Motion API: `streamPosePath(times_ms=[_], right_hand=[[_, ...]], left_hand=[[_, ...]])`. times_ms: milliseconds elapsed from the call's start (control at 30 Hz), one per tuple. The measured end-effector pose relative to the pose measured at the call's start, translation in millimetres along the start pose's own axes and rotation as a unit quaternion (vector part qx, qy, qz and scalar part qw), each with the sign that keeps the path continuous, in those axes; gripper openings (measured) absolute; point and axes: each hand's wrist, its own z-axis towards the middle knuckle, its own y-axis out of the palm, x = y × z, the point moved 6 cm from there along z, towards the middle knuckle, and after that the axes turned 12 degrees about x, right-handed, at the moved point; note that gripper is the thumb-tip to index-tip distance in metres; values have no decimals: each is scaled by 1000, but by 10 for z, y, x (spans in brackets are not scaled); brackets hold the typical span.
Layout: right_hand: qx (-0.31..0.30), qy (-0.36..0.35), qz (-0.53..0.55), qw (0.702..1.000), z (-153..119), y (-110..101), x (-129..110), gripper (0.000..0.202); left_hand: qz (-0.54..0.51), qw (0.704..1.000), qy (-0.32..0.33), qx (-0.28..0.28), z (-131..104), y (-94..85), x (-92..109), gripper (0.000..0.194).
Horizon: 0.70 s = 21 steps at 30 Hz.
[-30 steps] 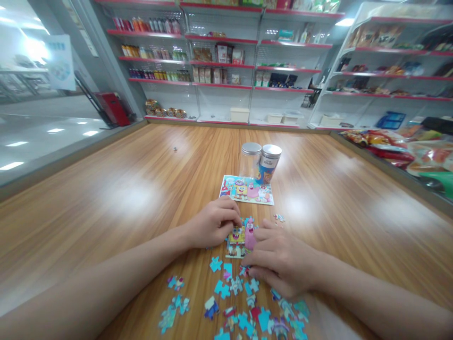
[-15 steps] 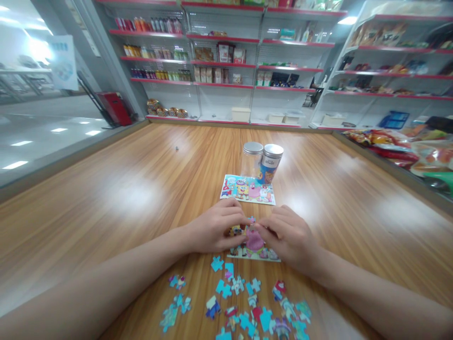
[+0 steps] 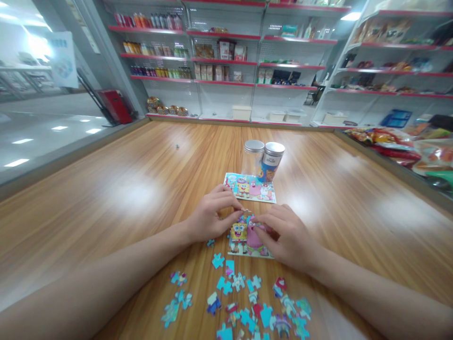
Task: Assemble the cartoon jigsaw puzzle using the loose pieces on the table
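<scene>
A small jigsaw piece [image 3: 246, 210], seen nearly edge-on, is pinched between the thumb and forefinger of my left hand [image 3: 212, 213]. It is just above the upper edge of the partly joined jigsaw puzzle [image 3: 239, 232], which shows a yellow square character and a pink one. My right hand [image 3: 288, 233] lies over the puzzle's right side, thumb and forefinger slightly apart and touching the pink figure. Its palm hides part of the puzzle. Behind both hands lies a printed picture card [image 3: 249, 189] with matching characters. Nearer to me, several loose jigsaw pieces [image 3: 224, 285] are scattered, mostly light blue.
A clear jar [image 3: 252, 160] and a labelled jar [image 3: 272, 163], both with silver lids, stand at the card's back edge. The wooden table [image 3: 141, 189] has a raised border. Bagged goods [image 3: 396, 146] lie at the right, and shelves [image 3: 222, 85] stand beyond.
My left hand has moved up and away from the puzzle with a piece between its fingertips, uncovering the yellow character. My right thumb and forefinger have parted slightly. A loose piece shows below my left hand.
</scene>
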Motion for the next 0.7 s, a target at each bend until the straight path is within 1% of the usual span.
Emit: streamPosePath(times_ms=[167,267,333,433,533,600,700], right_hand=[[29,-6,17,999,8,-40,-7,9],[37,-34,36,998,10,-52,-42,4],[32,-58,48,997,10,-52,-86,4],[-7,-104,69,992,2,-29,-184,4],[-62,-153,85,983,-25,1,-280,9],[-83,-177,80,977,-46,9,-314,12],[-95,-204,66,972,-76,17,-334,11]], left_hand=[[-36,997,65,-37,-32,62,77,8],[-63,992,91,-57,-40,79,123,8],[-79,988,104,-82,-44,89,156,9],[-86,984,109,-109,-44,95,180,13],[-80,987,100,-101,-41,94,161,17],[-79,986,102,-103,-50,112,147,18],[-76,984,107,-118,-69,150,134,19]])
